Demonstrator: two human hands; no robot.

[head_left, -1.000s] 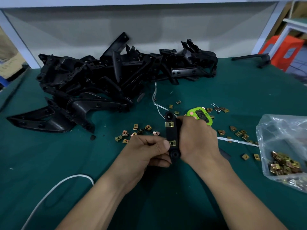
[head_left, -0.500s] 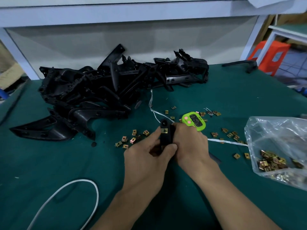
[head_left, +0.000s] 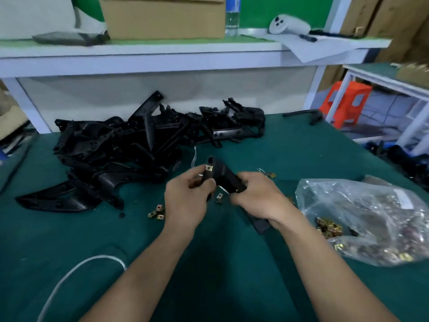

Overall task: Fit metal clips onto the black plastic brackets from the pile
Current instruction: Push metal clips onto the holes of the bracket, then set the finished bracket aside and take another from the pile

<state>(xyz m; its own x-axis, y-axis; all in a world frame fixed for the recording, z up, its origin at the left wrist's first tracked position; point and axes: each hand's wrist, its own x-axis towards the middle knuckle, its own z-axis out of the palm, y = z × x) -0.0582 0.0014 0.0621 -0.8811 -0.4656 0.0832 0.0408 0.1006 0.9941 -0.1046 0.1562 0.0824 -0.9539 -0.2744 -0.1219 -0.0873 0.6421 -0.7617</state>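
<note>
Work bench under green cloth [head_left: 69, 240]; across 12 o'clock a white shelf [head_left: 139, 59] w/ cardboard box [head_left: 162, 17], water bottle [head_left: 232, 22] and white controller [head_left: 289, 24] on top. Off at 2 o'clock, beyond the bench edge, an orange stool [head_left: 346, 103]. At 10–11 o'clock on the cloth, big tangled pile of black brackets [head_left: 130, 145], stretching over to approx. 1 o'clock. Dead centre, lifted clear of the cloth: one bracket [head_left: 225, 176], bent shape, upper end toward 12, lower end toward 4. Gripped at the upper end by L hand [head_left: 185, 201], fingers curled round it, thumb across the front just below a fitted clip [head_left: 209, 168]. Gripped at the lower end by R hand [head_left: 260, 198], fingers wrapped over it, knuckles up, tips hidden and a bit blurred. Right below the bracket, betw. the two hands, a single loose clip [head_left: 219, 196]. Small cluster of clips [head_left: 157, 211] on the cloth at 9 o'clock of L hand, just beside it; further clips [head_left: 270, 175] at 12 o'clock of R hand. At 3–4 o'clock, clear plastic bag [head_left: 362, 214] w/ many clips inside, near R wrist. White cable [head_left: 76, 270] looping in at 7 o'clock. Flat dark piece under R wrist, can't tell what.
</note>
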